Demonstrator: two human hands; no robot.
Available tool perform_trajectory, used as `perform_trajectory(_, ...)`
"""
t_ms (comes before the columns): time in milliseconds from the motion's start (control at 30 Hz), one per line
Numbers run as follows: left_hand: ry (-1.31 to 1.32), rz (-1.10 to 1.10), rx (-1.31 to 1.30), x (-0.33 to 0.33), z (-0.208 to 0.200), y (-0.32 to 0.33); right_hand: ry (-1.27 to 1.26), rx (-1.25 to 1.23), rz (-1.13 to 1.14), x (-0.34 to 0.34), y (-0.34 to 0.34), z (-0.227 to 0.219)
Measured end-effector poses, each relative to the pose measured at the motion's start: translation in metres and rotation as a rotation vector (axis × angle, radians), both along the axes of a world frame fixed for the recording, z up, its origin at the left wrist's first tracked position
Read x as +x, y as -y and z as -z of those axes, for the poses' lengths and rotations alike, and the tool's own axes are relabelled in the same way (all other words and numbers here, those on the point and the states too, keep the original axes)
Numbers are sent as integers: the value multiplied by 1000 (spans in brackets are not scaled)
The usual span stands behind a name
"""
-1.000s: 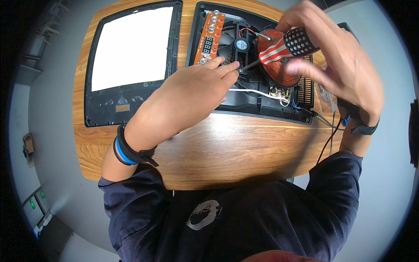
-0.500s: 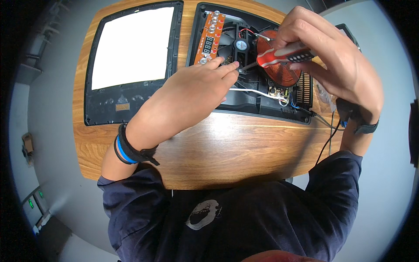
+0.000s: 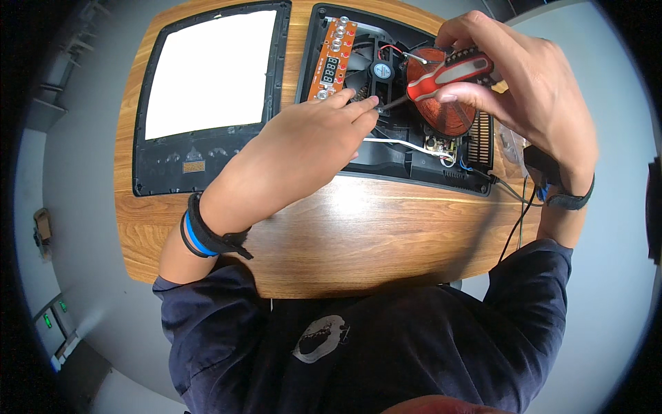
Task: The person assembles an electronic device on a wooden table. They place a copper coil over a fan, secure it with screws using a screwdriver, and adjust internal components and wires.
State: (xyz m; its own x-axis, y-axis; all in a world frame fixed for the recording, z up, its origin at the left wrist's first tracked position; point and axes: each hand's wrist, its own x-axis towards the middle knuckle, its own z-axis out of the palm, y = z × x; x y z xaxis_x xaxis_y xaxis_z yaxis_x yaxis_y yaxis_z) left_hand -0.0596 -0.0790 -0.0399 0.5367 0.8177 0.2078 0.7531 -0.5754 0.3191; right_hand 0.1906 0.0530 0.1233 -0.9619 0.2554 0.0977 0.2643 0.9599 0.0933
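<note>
Right hand (image 3: 534,86) gripped screwdriver (image 3: 429,85), judged light, rigid, best held by handle (image 3: 465,69); left hand (image 3: 307,145), beside its tip (image 3: 383,109), showed unclear grip.

Below centre, passage over the table (image 3: 345,231) is free; at upper right, screwdriver (image 3: 438,81) and right hand (image 3: 534,86) block the way.

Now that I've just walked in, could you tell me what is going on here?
A person holds a red-handled screwdriver over a copper coil in the right grip, its tip at a corner of the fan inside an open black housing. The left grip lies over the housing, fingers close to that tip. A black-framed panel lies to the left.
</note>
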Motion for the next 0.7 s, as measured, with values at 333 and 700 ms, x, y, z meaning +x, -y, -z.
perform_trajectory(333,-7,-4,21,2,-2,0,101,-91,-93,1,-9,-2)
perform_trajectory(700,-10,-15,101,4,4,1,81,-123,-19,-1,5,0)
